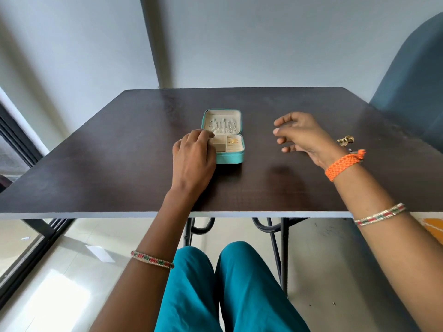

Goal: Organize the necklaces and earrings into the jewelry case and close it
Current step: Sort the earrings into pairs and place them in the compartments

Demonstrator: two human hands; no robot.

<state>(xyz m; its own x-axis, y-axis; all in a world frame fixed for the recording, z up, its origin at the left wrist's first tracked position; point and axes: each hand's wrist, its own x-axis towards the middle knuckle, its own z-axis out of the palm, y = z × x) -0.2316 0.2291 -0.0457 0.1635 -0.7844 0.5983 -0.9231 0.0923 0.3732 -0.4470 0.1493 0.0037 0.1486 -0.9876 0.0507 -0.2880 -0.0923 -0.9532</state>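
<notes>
From the head view, the jewelry case (225, 137) sits open on the table (119, 152), lid tipped back away from the person, silver necklaces (223, 125) lined up in the lid and a bit of gold, probably earrings (232, 140), in a tray compartment. The left hand (193, 155) is right on it, fingers curled over the case's left edge with the tips at the tray, though I can't tell if they're pinching anything. The right hand (304, 137) hovers well off to the case's right, fingers loose and spread, holding nothing. The bit that matters is the small gold pieces (345, 140) lying just behind the right wrist, on the far side from the case, so they're way closer to that hand. My guess is it has to swing back outward for them, away from its fingertips, while the left steadies the case.
</notes>
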